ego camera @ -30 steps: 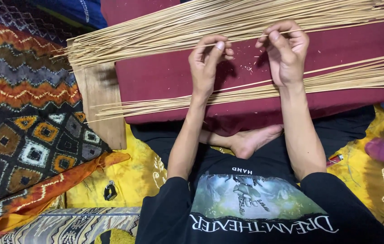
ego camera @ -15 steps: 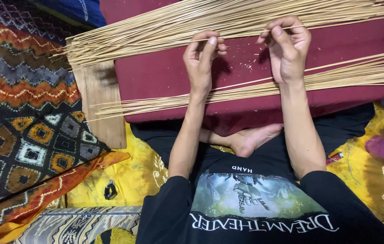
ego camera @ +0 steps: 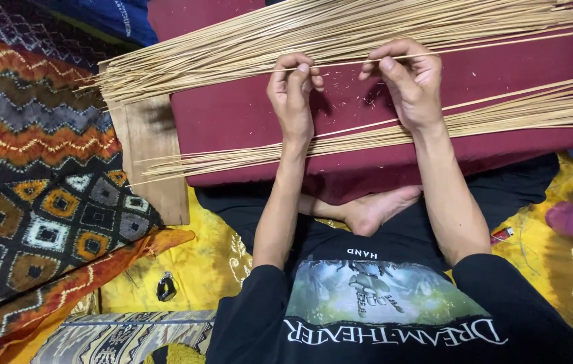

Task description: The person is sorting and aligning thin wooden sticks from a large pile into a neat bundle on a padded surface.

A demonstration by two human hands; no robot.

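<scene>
Fingers of both the left hand (ego camera: 291, 91) and right hand (ego camera: 404, 81) pinch one thin stick (ego camera: 340, 64); large pile (ego camera: 313, 34) apparently unsorted, smaller pile (ego camera: 394, 135) seemingly done.

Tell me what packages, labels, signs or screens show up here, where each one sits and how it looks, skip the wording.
Printed graphic on the black T-shirt: bottom centre, a greenish picture panel with pale lettering above and below.
No packages, signs or screens are visible.
</scene>
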